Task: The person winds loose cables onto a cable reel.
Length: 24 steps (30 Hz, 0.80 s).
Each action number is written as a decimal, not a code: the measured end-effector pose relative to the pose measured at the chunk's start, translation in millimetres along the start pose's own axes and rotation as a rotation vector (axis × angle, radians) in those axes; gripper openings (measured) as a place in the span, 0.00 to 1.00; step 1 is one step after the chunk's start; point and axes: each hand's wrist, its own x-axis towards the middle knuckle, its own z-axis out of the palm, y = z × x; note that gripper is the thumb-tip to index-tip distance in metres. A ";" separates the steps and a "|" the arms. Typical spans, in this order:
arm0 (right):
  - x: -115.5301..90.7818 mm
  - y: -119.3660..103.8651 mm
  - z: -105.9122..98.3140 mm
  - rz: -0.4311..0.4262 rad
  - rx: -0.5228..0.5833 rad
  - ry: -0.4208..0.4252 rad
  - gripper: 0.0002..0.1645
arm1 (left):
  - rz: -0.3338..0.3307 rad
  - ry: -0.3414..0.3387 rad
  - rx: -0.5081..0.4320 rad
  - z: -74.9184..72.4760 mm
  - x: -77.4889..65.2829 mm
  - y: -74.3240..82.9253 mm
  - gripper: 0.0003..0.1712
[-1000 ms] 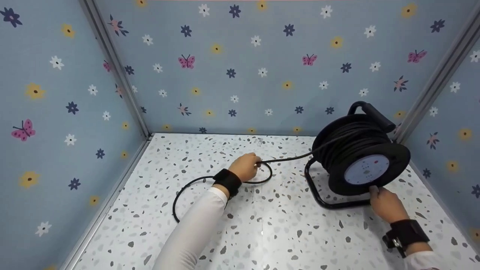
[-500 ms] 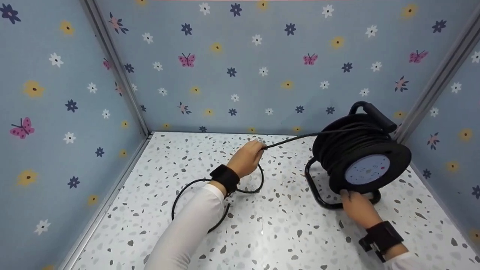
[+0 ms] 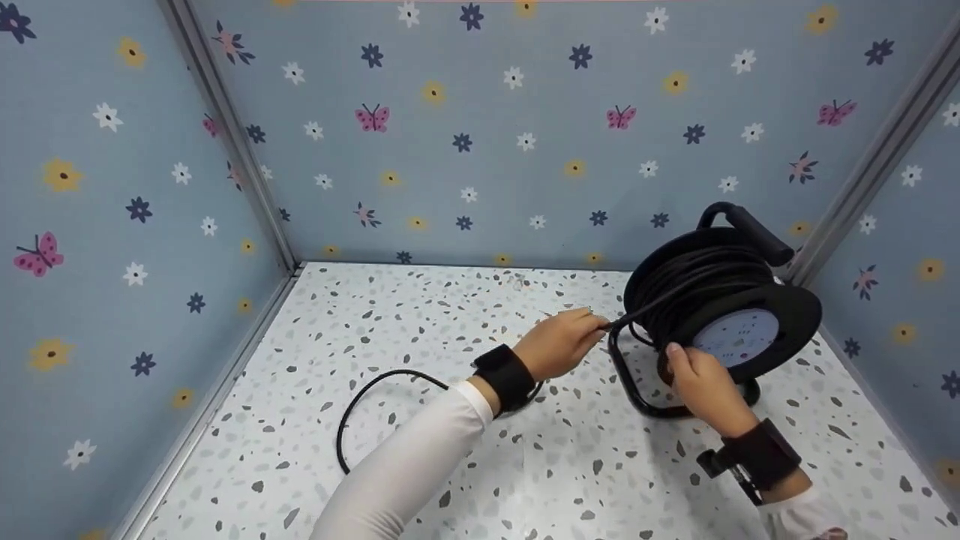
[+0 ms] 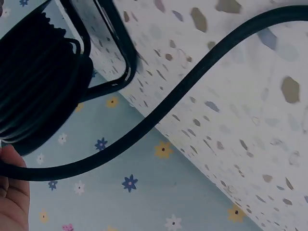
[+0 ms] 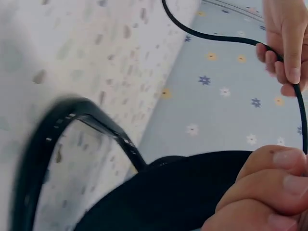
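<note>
A black cable reel [image 3: 697, 292] with a pale round socket panel [image 3: 739, 335] stands at the right on its tubular frame [image 3: 637, 401]. My right hand [image 3: 705, 390] grips the near flange's edge at its lower left, with curled fingers [image 5: 264, 185] showing in the right wrist view. Left of the reel, my left hand [image 3: 562, 345] pinches the black cable [image 4: 144, 126] close to the drum. From there the cable runs up onto the windings [image 4: 36, 82]. Its loose length [image 3: 367, 390] curves across the floor, partly hidden under my left forearm.
Blue flower-patterned panels [image 3: 495, 172] stand behind and on both sides, with metal posts [image 3: 232, 142] at the corners. The speckled white floor [image 3: 390, 315] spreads left of the reel. The reel's carry handle [image 3: 757, 234] sticks up near the back right corner.
My left hand has moved right with the cable, closer to the reel. My right hand has swung left and up along the flange. The reel and its socket panel have turned clockwise.
</note>
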 end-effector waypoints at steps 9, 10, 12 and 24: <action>7.4 -16.5 -23.9 -0.031 0.007 0.101 0.33 | -0.106 -0.165 -0.280 4.8 -6.2 -4.5 0.17; 7.9 -17.5 -26.9 -0.041 0.001 0.108 0.33 | -0.127 -0.174 -0.302 5.5 -7.6 -6.3 0.16; 9.0 -18.2 -32.7 -0.057 -0.004 0.120 0.34 | -0.151 -0.171 -0.322 5.3 -8.6 -7.5 0.15; 15.5 -14.4 -59.7 -0.042 0.003 0.200 0.33 | -0.164 -0.279 -0.308 -2.4 -11.1 -0.8 0.22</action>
